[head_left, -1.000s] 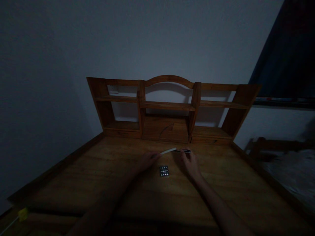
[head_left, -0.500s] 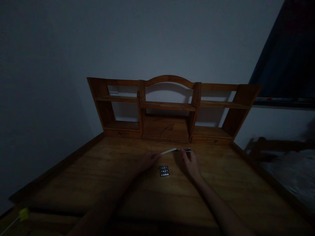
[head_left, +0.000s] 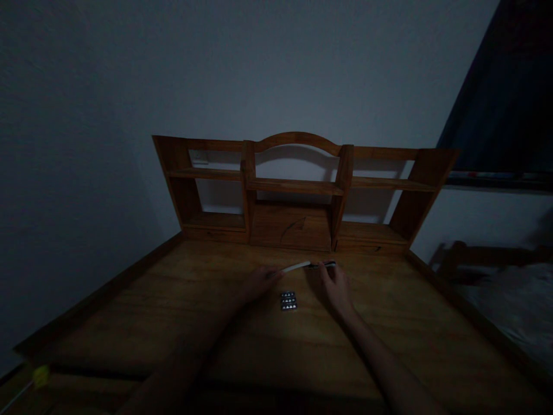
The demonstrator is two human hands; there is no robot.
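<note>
Holds a pale strip (head_left: 296,267) in the left hand (head_left: 263,280), grip closed round its left end, and slants it up toward the right, above the bench (head_left: 173,300). Pinches a dark, slim object (head_left: 330,264) between thumb and fingers of the right hand (head_left: 334,288), grip closed on it, with a thin dark part reaching left to the strip's free end. Cannot tell, in such dim light, whether touching there or just beside. Between the forearms, nearer the camera than the strip and apart from both hands, on the bench: a small dark set of pieces (head_left: 288,301) in three rows, with bright marks along each. At the back of the bench, against the wall (head_left: 280,69): a wooden shelf unit (head_left: 296,186), arched at the middle of its top. At the lower left corner, a yellow object (head_left: 41,376) with a pale cord (head_left: 21,395) running down from it, too blurred to name. Over at the right, beyond the bench edge, pale bedding (head_left: 518,305); higher up, a dark curtain (head_left: 505,104).
</note>
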